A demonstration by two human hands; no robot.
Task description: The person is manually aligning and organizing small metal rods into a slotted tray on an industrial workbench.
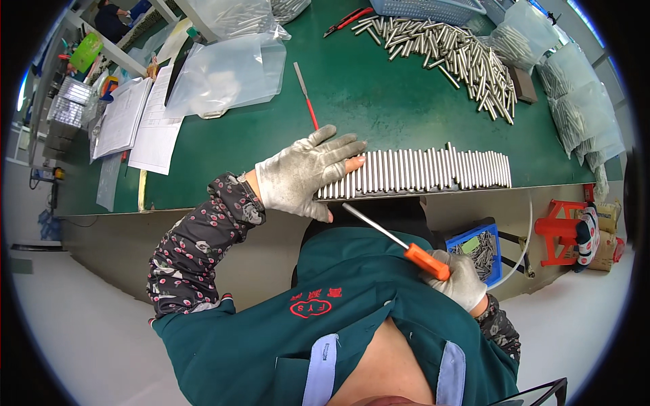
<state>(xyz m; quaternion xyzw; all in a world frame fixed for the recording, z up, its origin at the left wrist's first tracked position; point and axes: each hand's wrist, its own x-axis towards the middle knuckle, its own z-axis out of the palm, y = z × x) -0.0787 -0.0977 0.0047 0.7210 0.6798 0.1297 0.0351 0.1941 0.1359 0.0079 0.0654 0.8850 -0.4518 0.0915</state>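
Note:
A long row of metal pins (420,169) lies side by side along the near edge of the green table, with one or two sticking up beyond the others. Flat across its left end rests my left hand (298,172), in a greyish-white glove with bare fingertips showing, its fingers stretched out and the thumb below the table edge. My right hand (460,281), gloved too, is closed round the orange handle of a tool with a long thin metal shaft (379,228). The shaft points up and left, its tip just below the row near my left thumb; contact is unclear.
A large heap of loose pins (453,57) lies at the far right by a blue basket (430,8). Bagged pins (582,108) line the right edge. A red-handled file (306,98), plastic bags (227,74) and papers (156,132) lie left. Below stands a blue bin (497,254).

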